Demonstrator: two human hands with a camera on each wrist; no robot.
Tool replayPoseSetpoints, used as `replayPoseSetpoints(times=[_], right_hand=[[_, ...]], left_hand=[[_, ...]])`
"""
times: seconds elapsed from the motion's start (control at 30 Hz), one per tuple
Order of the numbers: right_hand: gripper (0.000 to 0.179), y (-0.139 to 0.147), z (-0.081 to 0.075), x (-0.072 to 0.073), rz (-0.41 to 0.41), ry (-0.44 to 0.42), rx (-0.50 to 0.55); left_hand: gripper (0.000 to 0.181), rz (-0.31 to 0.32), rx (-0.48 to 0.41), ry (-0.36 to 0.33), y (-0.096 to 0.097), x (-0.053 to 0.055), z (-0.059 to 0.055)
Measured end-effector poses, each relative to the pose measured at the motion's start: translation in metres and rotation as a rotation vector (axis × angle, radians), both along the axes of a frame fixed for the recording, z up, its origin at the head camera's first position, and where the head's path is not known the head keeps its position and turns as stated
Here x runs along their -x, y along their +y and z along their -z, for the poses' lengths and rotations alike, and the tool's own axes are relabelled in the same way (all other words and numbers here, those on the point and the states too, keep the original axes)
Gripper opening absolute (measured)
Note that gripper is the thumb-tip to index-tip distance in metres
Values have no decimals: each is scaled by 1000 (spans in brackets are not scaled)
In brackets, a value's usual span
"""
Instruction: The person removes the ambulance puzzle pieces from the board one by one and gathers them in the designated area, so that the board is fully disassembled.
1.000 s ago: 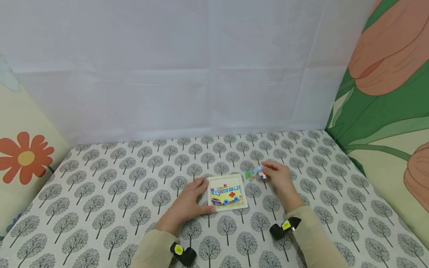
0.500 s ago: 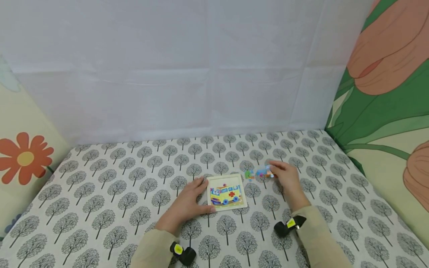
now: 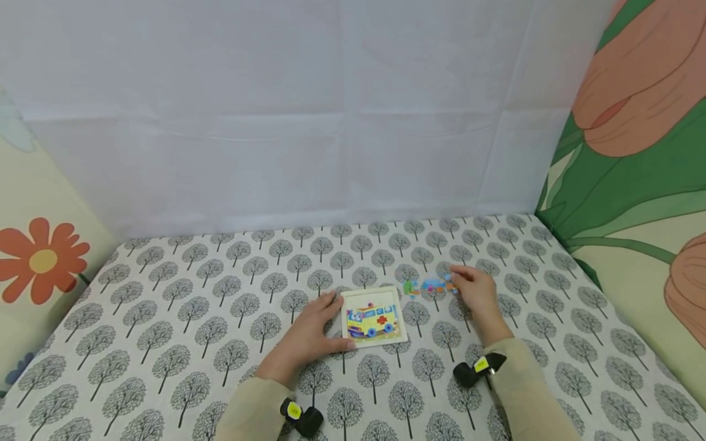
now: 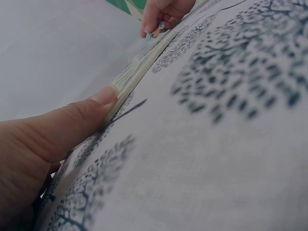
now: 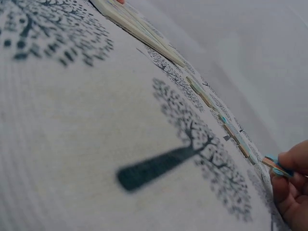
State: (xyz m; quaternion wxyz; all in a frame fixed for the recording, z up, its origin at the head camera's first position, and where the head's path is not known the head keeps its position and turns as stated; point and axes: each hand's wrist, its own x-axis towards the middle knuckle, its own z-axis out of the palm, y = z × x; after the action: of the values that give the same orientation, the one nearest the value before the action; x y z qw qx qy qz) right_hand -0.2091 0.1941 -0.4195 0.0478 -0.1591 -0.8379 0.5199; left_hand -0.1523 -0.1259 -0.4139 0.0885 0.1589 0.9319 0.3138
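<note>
A shallow puzzle tray (image 3: 376,295) with a yellow ambulance picture (image 3: 372,321) lies on the cloth. Its upper strip is bare board. My left hand (image 3: 309,334) rests along the tray's left side, thumb (image 4: 103,96) on the near edge and the other fingers stretched toward the far left corner. To the tray's right, my right hand (image 3: 477,300) pinches a small blue and orange puzzle piece (image 5: 275,166) between thumb and fingertip. Beside that piece lie a blue puzzle piece (image 3: 431,286) and a green one (image 3: 409,288), in a row at the tray's upper right.
A white cloth with black tree prints (image 3: 242,318) covers the table. Behind it hangs a white sheet (image 3: 276,153). Flower-patterned panels (image 3: 623,184) stand on both sides. Each wrist wears a black camera (image 3: 469,373).
My right hand has moved rightward with the pinched piece, baring the blue piece beside it, and has lowered toward the cloth. My left hand and the tray have stayed put.
</note>
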Motion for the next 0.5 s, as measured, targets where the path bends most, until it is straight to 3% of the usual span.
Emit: replayPoseSetpoints(times=[0.3,0.5], right_hand=[[29,0,1,0,-54,-3,-169],[28,-5,-7,0,-121,21,-383]], left_hand=[[95,-4,5,5,0,0,1],[95,-5,3,5,0,1,1]])
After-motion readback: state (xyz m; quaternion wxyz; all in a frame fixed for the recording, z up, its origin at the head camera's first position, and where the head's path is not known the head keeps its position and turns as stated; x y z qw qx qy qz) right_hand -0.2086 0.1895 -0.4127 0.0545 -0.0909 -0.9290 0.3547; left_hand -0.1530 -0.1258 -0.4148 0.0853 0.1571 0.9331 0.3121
